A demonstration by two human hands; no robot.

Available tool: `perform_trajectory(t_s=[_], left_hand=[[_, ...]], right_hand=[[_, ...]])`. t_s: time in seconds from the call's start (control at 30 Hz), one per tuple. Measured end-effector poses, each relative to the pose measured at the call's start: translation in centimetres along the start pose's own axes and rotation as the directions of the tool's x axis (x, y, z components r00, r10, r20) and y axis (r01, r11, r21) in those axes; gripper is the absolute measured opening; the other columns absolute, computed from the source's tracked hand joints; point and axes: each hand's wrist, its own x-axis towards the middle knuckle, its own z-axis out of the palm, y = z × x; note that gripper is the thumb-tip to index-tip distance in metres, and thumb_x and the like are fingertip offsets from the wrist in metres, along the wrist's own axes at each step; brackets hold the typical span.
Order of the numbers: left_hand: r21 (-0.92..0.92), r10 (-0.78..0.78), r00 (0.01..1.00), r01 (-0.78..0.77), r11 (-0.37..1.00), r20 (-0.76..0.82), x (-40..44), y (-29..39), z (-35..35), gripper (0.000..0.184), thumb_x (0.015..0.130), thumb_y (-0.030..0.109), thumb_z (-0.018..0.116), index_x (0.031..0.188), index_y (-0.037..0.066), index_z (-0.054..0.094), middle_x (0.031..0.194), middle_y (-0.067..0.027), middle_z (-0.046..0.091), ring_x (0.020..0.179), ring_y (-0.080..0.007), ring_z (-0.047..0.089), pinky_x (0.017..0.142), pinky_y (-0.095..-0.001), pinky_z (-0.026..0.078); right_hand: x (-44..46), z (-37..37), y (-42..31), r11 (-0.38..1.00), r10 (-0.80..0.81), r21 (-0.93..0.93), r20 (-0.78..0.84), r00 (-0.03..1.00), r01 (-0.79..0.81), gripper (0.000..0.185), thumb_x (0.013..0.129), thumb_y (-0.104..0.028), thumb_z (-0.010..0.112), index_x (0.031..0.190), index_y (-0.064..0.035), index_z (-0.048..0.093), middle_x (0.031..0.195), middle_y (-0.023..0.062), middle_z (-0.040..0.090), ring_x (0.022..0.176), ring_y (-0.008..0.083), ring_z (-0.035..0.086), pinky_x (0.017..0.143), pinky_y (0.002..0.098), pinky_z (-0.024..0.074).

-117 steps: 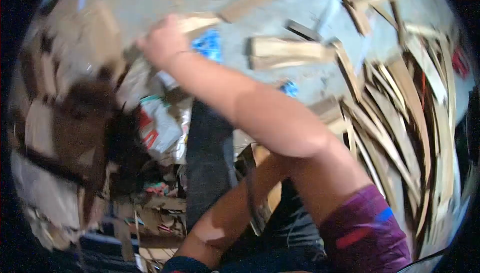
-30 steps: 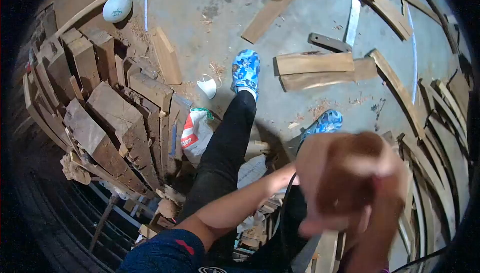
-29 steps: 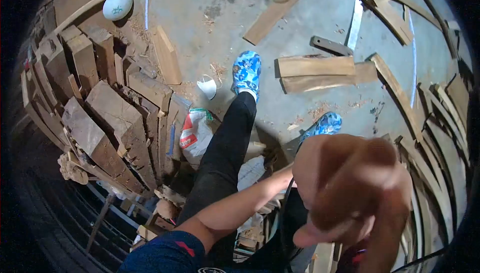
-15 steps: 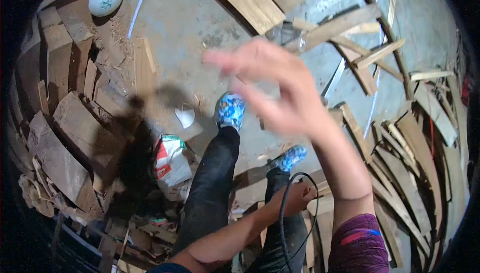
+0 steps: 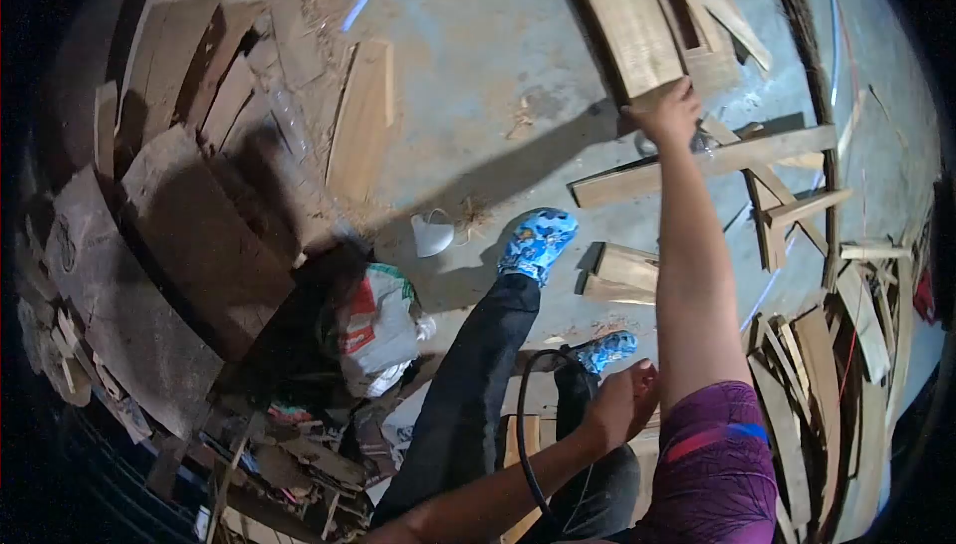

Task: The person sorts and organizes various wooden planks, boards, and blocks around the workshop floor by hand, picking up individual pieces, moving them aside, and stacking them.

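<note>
My right hand (image 5: 665, 118) reaches out to the near end of a wide wooden board (image 5: 622, 16) on the floor. Its thumb and fingers close around that end, though the grip's underside is hidden. Just below the wrist, a long narrow plank (image 5: 717, 163) lies across other pieces. My left hand (image 5: 623, 407) is close to my body, over my leg, with its fingers curled. Whatever may be inside those fingers is hidden. A black cable (image 5: 522, 420) loops beside the left forearm.
Rough slabs (image 5: 164, 295) are piled at left. A white-and-red sack (image 5: 378, 330) and a white mask (image 5: 432, 235) lie near my feet in blue patterned shoes (image 5: 538, 243). Short wood pieces (image 5: 622, 273) rest in front; a stack of wood strips (image 5: 812, 385) fills the right.
My right hand has moved forward from mid-air to the wide board's end. The view has shifted, and my left hand remains near my leg with its fingers curled.
</note>
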Motion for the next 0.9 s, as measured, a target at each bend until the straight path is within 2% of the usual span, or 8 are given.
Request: perform_trajectory(t_s=[0.27,0.37,0.43,0.47,0.63,0.7,0.8,0.9], left_hand=[[0.183,0.343,0.835,-0.292,0.939,-0.429,0.6,4.5,-0.4,0.025,0.095,0.016,0.057,0.116,0.004,0.048,0.084,-0.0042,0.051,0.072,-0.0121,0.050,0.066,-0.0293,0.044],[0.195,0.419,0.657,-0.388,0.901,-0.627,0.5,7.7,-1.2,0.057,0.089,0.018,0.068,0.134,0.003,0.036,0.109,-0.0084,0.050,0.101,-0.0173,0.051,0.083,-0.0311,0.044],[0.339,0.515,0.565,-0.393,0.855,-0.645,0.5,9.0,-2.8,0.070,0.084,0.022,0.073,0.139,0.005,0.032,0.132,-0.0151,0.042,0.115,-0.0269,0.046,0.097,-0.0433,0.037],[0.456,0.557,0.533,-0.322,0.830,-0.637,0.4,9.4,-3.1,0.076,0.083,0.024,0.074,0.142,0.007,0.029,0.136,-0.0161,0.039,0.120,-0.0285,0.043,0.100,-0.0462,0.034],[0.200,0.378,0.795,-0.320,0.926,-0.475,2.1,8.1,-2.9,0.072,0.082,0.024,0.076,0.136,-0.004,0.036,0.122,-0.0153,0.056,0.107,-0.0202,0.057,0.090,-0.0312,0.046],[-0.057,0.077,0.799,-0.138,0.989,-0.596,1.9,7.3,-3.4,0.056,0.084,0.021,0.075,0.125,-0.004,0.047,0.114,-0.0122,0.060,0.097,-0.0155,0.060,0.081,-0.0282,0.049],[-0.136,0.062,0.849,-0.155,0.979,-0.524,2.3,7.0,-3.4,0.040,0.087,0.020,0.071,0.115,-0.003,0.054,0.103,-0.0083,0.064,0.088,-0.0125,0.061,0.075,-0.0261,0.050],[-0.174,0.024,0.879,-0.121,0.977,-0.476,2.5,7.0,-2.3,0.038,0.090,0.025,0.069,0.113,-0.002,0.056,0.104,-0.0081,0.063,0.087,-0.0130,0.061,0.077,-0.0269,0.050]], right_hand=[[-5.9,-0.5,0.2,1.000,-0.006,-0.015,0.118,0.993,0.008,0.127,0.054,-0.055,0.084,0.143,0.0063,0.018,0.133,0.0330,0.039,0.130,0.0442,0.032,0.109,0.0506,0.0277],[-11.9,-2.7,4.2,0.877,-0.287,0.475,0.386,0.877,0.078,0.114,0.056,-0.054,0.082,0.135,0.0096,0.030,0.125,0.0304,0.051,0.117,0.0411,0.051,0.102,0.0481,0.0397],[-17.8,-7.5,5.0,0.451,-0.451,0.814,0.561,0.694,-0.365,0.088,0.067,-0.030,0.081,0.131,0.0092,0.035,0.115,0.0222,0.061,0.105,0.0251,0.061,0.091,0.0382,0.0503],[-20.0,-8.8,6.4,0.508,-0.465,0.755,0.645,0.607,-0.413,0.080,0.072,-0.027,0.077,0.130,0.0082,0.036,0.114,0.0213,0.061,0.105,0.0227,0.060,0.091,0.0364,0.0498],[-28.7,-13.7,8.7,0.903,-0.344,0.419,0.562,0.752,0.099,0.095,0.069,-0.053,0.077,0.129,0.0087,0.038,0.111,0.0313,0.056,0.110,0.0459,0.053,0.095,0.0499,0.0429],[-27.5,-16.3,9.4,0.872,-0.405,0.478,0.575,0.711,0.110,0.094,0.071,-0.057,0.075,0.129,0.0082,0.039,0.106,0.0306,0.058,0.102,0.0427,0.059,0.089,0.0470,0.0472],[-20.1,-14.9,12.4,0.839,-0.368,0.527,0.735,0.569,-0.138,0.066,0.078,-0.055,0.071,0.110,0.0016,0.059,0.087,0.0201,0.065,0.074,0.0280,0.064,0.068,0.0388,0.0513],[-7.9,-11.2,12.7,0.838,-0.460,0.290,-0.079,0.884,0.462,0.052,0.077,-0.040,0.077,0.104,0.0005,0.057,0.088,0.0178,0.063,0.082,0.0307,0.062,0.073,0.0394,0.0487]])
